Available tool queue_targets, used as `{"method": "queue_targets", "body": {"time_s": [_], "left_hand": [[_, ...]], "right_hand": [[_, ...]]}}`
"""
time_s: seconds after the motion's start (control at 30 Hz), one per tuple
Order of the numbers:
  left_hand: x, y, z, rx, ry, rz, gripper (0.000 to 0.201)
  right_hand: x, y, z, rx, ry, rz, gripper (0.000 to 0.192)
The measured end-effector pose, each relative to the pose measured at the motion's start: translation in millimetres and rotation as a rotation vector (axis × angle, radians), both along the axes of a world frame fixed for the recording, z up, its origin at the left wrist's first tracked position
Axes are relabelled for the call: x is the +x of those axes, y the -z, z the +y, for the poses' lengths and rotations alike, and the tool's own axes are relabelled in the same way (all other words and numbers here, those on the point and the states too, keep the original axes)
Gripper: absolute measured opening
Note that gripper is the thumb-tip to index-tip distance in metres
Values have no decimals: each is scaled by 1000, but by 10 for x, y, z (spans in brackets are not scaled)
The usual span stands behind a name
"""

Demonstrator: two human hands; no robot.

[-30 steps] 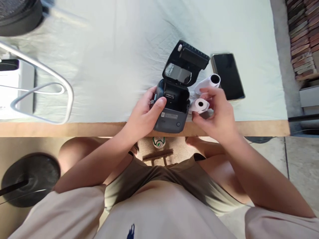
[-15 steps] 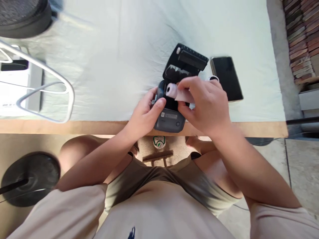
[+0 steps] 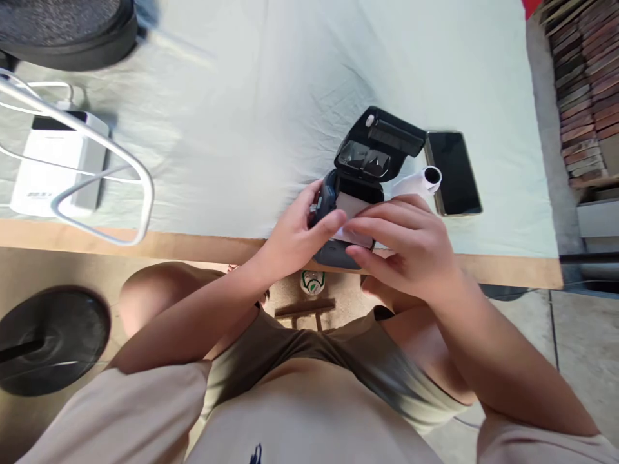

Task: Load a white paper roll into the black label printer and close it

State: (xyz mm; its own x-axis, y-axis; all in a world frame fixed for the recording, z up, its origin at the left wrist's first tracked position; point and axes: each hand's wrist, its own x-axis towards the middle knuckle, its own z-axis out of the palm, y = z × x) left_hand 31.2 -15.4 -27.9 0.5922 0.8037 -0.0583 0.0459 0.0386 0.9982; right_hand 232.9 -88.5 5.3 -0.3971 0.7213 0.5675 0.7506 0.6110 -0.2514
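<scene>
Paper roll (image 3: 351, 205) moved into printer (image 3: 334, 254), lid (image 3: 380, 143) raised

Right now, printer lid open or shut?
Open: the lid is swung back from the printer, its inner side and the paper showing.

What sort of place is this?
Perhaps a makeshift workspace at a home or in a yard: a table under a wrinkled pale cover, what look like stacked bricks beyond it, and a bare grey floor.
</scene>
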Motion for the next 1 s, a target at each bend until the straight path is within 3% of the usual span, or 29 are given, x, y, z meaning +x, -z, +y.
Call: {"method": "queue_targets", "body": {"time_s": [0.1, 0.17, 0.27, 0.37, 0.53, 0.67, 0.87, 1.0], "left_hand": [[5, 6, -1, -51, 28, 30, 82], [-7, 42, 3, -77, 39, 52, 89], [-51, 135, 25, -77, 77, 40, 118], [-101, 190, 46, -74, 124, 40, 138], [-138, 72, 15, -123, 133, 19, 134], [-135, 12, -18, -161, 145, -7, 133], [-86, 43, -13, -206, -7, -91, 105], [-79, 33, 6, -150, 29, -91, 89]], "right_hand": [[84, 3, 8, 23, 17, 132, 7], [143, 20, 26, 100, 133, 263, 6], [203, 48, 40, 42, 327, 427, 30], [216, 61, 34, -130, 277, 520, 50], [165, 95, 14, -156, 233, 479, 36], [112, 201, 6, -283, 200, 368, 41], [54, 401, -4, -589, 63, 724, 63], [50, 444, 12, -667, 48, 833, 67]]}}
